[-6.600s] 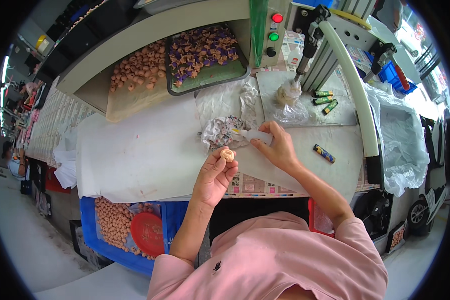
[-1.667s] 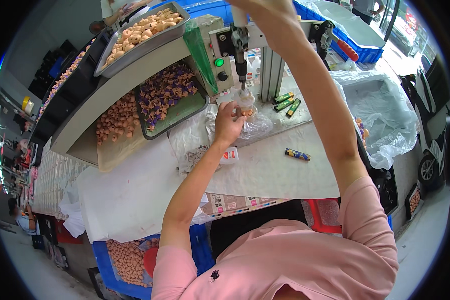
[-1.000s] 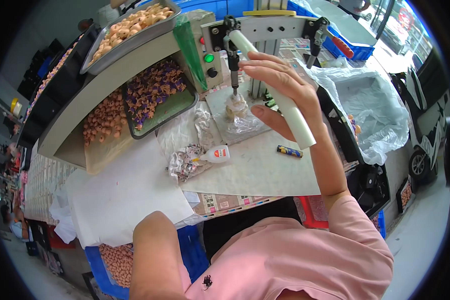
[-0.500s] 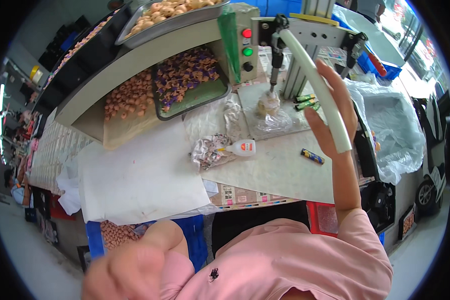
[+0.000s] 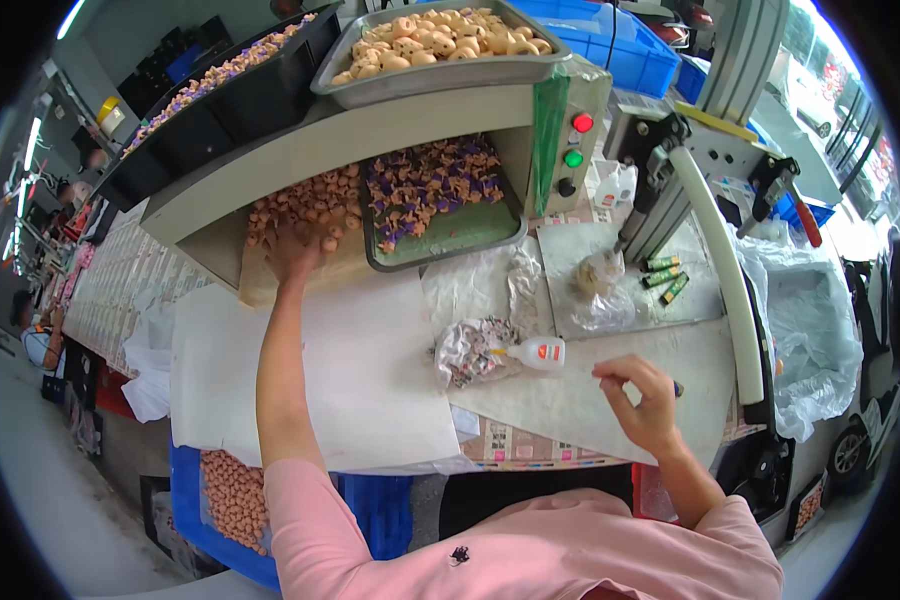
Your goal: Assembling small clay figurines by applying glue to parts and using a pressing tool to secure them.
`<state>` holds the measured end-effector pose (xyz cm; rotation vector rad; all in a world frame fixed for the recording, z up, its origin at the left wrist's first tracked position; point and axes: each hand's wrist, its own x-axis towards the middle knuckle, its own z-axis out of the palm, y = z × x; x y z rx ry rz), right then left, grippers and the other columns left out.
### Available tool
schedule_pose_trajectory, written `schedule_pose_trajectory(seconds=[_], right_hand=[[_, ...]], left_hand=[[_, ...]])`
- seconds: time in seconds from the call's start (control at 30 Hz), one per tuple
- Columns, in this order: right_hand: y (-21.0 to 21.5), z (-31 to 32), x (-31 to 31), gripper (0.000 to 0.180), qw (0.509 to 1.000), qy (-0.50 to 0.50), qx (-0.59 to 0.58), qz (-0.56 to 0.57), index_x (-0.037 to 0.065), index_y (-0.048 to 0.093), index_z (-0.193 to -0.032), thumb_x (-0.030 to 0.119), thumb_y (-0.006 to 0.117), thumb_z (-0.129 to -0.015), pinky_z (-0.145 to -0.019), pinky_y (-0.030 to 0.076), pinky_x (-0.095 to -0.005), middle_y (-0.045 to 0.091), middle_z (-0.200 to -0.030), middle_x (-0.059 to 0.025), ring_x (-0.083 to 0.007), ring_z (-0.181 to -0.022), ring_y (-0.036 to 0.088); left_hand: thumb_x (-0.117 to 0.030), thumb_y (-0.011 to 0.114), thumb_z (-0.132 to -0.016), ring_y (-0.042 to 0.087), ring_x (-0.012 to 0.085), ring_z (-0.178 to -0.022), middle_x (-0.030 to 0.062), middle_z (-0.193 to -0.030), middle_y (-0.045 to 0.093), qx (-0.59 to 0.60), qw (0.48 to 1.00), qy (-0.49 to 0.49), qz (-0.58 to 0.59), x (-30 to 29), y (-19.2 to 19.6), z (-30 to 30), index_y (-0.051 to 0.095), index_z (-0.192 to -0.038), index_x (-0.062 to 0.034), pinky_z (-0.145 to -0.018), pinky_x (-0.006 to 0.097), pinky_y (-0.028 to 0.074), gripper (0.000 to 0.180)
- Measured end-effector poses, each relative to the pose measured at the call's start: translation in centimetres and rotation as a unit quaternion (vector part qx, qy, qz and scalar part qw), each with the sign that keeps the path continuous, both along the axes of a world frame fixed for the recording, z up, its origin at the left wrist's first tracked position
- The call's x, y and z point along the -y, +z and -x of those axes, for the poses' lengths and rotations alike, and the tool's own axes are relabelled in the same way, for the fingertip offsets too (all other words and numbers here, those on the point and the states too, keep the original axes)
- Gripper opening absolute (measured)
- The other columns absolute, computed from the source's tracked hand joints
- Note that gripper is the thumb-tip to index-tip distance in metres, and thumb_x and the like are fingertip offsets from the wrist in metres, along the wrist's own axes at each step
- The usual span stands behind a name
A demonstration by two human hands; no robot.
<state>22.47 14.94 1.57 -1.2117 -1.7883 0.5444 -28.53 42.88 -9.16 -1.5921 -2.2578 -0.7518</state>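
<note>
Factory bench (parts trays (image 5: pixel 440 45), press (image 5: pixel 670 190)).

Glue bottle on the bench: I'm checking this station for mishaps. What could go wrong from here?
The glue bottle lies on its side beside crumpled foil; it might leak onto the paper. The right hand hovers close to it and could knock it. The left hand reaches far into the peach pieces, heaped at the board's edge, so some could spill.

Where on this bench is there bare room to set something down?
The white sheet between the left hand and the glue bottle is bare. Crowded: crumpled wrappers, and markers by the press.
</note>
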Motion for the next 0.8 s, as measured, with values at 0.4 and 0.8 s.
schedule_pose_trajectory(seconds=[0.4, 0.8], right_hand=[[-1.4, 6.8, -8.1, 0.020, 0.993, 0.089, 0.000, 0.082, 0.000, 0.068, -0.093, -0.010, 0.062, -0.076, -0.061, 0.050, -0.0278, 0.067, -0.082, -0.0123, -0.0200, -0.069, 0.064], [-2.6, 9.5, -8.5, 0.019, 0.991, 0.111, 0.000, 0.070, -0.002, 0.068, -0.091, -0.011, 0.062, -0.075, -0.061, 0.051, -0.0271, 0.067, -0.081, -0.0125, -0.0190, -0.067, 0.064]], left_hand=[[-0.064, 0.045, -0.082, 0.054, 0.0321, -0.115, 0.0187, -0.123, 0.058, 0.071, 0.989, -0.011, 0.128, -13.3, 5.2, 7.4, 0.057, -0.124, -0.0102, -0.093, 0.046, 0.040, 0.069], [-0.029, 0.058, -0.081, 0.057, 0.0353, -0.096, 0.0148, -0.101, 0.062, -0.037, 0.974, -0.171, -0.146, -10.4, 0.6, 4.8, 0.065, -0.100, -0.0136, -0.085, 0.046, 0.045, 0.026]])
